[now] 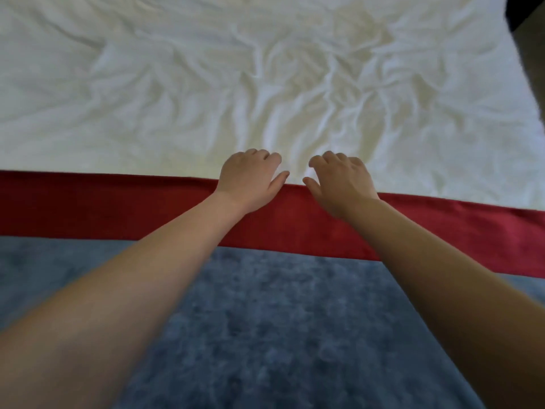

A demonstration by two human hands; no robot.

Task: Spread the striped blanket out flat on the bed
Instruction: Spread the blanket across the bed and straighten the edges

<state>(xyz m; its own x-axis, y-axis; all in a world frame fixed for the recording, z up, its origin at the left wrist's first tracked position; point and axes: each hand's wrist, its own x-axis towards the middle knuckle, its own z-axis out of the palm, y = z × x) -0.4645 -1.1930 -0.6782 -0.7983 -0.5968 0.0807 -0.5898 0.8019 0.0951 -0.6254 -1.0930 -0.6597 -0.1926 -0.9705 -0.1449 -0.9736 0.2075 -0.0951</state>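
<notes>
A: Where's the striped blanket (265, 320)?

B: Across the near part of the bed (265, 69), from 9 to 3 o'clock, red band along its far edge, blue nearer me. Wrinkled white sheet (147, 113) lies beyond, toward 12.

A: And your grip?

B: Left hand (250, 181) and right hand (339, 184) sit close together on that edge, fingers curled; whether they pinch cloth, I cannot tell.

A: Advice?

B: I'd sweep outward toward 9 and 3, keeping the edge straight.
</notes>
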